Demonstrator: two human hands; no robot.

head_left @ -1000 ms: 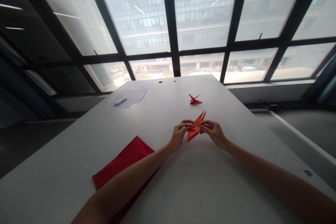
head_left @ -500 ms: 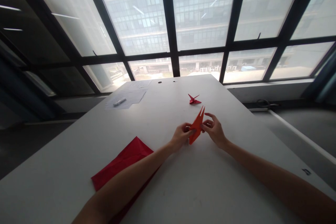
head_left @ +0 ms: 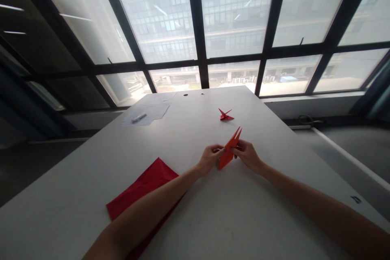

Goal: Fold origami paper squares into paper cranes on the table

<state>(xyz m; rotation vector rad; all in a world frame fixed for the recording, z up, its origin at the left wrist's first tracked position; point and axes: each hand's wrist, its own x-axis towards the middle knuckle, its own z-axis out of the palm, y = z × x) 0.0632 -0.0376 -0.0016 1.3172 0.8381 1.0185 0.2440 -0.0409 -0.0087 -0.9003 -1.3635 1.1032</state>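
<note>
White table (head_left: 243,219): red paper sheet (head_left: 143,187), origami crane (head_left: 226,115), papers (head_left: 152,110), white stick (head_left: 139,117).

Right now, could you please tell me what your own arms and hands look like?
My left arm and right arm are bare, with no sleeve in view, and my left hand and right hand wear no gloves. No watch, bracelet or cable shows.

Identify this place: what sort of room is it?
Probably an upper-floor office or meeting room: a long white table, loose papers on it, and large black-framed windows facing a multi-storey building.
</note>
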